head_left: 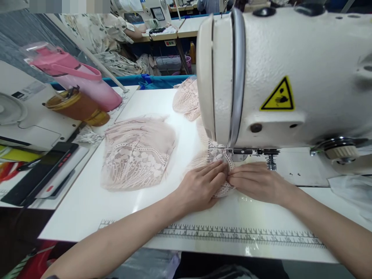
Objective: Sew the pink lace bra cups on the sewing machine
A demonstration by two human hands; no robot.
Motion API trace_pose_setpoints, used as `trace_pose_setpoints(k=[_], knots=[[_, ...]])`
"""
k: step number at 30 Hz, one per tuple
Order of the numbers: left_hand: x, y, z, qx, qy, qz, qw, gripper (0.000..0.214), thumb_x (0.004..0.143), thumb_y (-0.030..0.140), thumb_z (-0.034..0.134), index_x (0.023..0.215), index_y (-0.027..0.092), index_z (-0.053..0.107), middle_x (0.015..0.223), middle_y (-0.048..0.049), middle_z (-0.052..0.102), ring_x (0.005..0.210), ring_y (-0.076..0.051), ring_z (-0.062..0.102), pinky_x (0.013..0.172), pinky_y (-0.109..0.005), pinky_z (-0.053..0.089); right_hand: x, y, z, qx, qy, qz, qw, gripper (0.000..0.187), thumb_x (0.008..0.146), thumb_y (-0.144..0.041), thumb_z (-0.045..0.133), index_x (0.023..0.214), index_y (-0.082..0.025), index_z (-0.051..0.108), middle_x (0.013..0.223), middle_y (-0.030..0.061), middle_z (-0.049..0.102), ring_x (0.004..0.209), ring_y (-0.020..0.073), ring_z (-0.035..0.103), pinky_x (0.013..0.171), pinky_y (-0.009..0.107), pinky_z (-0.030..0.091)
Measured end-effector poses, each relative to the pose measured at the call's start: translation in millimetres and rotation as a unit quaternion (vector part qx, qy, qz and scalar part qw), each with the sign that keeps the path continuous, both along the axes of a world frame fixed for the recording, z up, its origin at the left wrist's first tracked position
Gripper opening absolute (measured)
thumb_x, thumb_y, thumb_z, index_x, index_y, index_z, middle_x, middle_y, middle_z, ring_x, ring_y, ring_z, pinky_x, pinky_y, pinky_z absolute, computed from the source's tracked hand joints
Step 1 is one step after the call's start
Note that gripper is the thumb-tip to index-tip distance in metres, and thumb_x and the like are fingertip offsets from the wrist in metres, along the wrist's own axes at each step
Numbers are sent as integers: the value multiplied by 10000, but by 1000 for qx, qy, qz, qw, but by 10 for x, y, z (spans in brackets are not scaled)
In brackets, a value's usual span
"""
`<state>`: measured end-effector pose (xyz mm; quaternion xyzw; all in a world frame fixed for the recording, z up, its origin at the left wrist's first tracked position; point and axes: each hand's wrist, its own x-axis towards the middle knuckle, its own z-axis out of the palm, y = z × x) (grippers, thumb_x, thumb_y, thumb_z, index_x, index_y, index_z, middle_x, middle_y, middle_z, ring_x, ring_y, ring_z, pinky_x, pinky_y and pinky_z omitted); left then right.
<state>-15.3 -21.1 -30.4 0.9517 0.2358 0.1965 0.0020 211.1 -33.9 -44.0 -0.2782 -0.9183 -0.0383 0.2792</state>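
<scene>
Pink lace piece [215, 154] under left hand [203, 185], just left of right hand [258, 182]; long axis points away. Right pinches edge; left presses, grip unclear.

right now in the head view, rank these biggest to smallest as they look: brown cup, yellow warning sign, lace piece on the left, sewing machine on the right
1. sewing machine, cut off by the frame; nearness may enlarge it
2. lace piece
3. brown cup
4. warning sign

Pale pink patterned lace [215, 154] lies rumpled on the white tabletop [87, 203].
</scene>
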Motion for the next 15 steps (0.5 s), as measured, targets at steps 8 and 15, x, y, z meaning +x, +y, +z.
trace_pose_setpoints(k=[8, 15], knots=[[35, -4, 10, -10, 5, 1, 1000, 257, 949, 305, 439, 1025, 111, 589, 1266, -132, 598, 1209, -221, 551, 1005, -353, 502, 21, 40, 16, -10, -2, -13, 1000, 201, 905, -141, 470, 922, -232, 648, 833, -31, 704, 812, 95, 640, 748, 220, 549], [58, 6, -7, 4, 3, 2, 1000, 225, 911, 201, 433, 1037, 88, 582, 1266, -133, 598, 1217, -234, 542, 1002, -349, 507, 27, 58, 71, 41, 36, -7, 999, 120, 888, -118, 511, 940, -181, 599, 853, -23, 714, 806, 88, 649, 728, 221, 538]])
